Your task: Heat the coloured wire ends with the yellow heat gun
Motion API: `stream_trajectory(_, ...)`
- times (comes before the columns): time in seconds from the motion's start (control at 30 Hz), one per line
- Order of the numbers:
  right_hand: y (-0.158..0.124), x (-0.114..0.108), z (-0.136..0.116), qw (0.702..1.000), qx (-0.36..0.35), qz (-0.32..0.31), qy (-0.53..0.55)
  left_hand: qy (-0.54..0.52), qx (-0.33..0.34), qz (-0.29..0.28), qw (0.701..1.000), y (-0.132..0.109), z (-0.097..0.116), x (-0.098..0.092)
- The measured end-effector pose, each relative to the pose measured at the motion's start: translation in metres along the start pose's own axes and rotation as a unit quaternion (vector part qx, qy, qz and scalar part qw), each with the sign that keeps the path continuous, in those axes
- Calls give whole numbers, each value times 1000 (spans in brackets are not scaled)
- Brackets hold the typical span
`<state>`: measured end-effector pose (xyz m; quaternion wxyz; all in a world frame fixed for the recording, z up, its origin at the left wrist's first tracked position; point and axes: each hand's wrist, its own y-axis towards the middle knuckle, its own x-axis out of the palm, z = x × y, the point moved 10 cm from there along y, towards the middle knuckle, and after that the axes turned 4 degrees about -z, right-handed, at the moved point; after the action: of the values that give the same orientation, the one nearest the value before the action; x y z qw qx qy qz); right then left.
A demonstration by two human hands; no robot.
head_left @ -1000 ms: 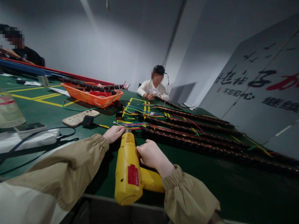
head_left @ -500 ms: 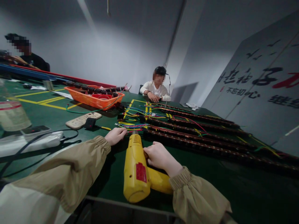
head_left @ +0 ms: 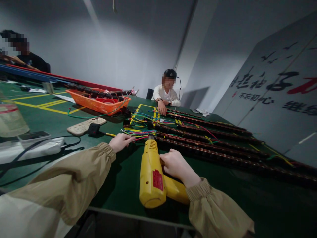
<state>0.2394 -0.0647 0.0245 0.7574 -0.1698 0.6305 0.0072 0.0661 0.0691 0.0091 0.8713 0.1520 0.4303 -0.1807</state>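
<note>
Right hand [head_left: 177,165], fingers closed round the handle of the rigid, probably hefty heat gun [head_left: 151,175], best held there, away from the nozzle; left hand [head_left: 121,142] fingers pinching limp coloured wires [head_left: 138,134].

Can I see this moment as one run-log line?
left hand: pinching coloured wires | right hand: gripping yellow heat gun | nozzle: aimed at those wires | surface: green table

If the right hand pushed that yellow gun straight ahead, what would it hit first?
Probably the coloured wires just past the nozzle of the yellow gun in the right hand, though depth is unclear.
</note>
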Motion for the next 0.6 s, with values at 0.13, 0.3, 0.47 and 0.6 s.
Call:
stream_trajectory(0.13, -1, -2, -2, 1000, 2, 0, -3, 20, -38, 22, 999, -2, -4, -7)
stream_trajectory(0.3, -1, -3, -4, 1000, 7, 0, -15, 43, -83, 37, 995, -5, -11, -9)
stream_trajectory(0.47, -1, -3, -5, 1000, 9, 0, -28, 22, -31, 38, 999, 1, -10, -2)
stream_trajectory(0.6, -1, -4, -5, 999, 7, 3, -32, 10, 12, 62, 998, 5, -8, -1)
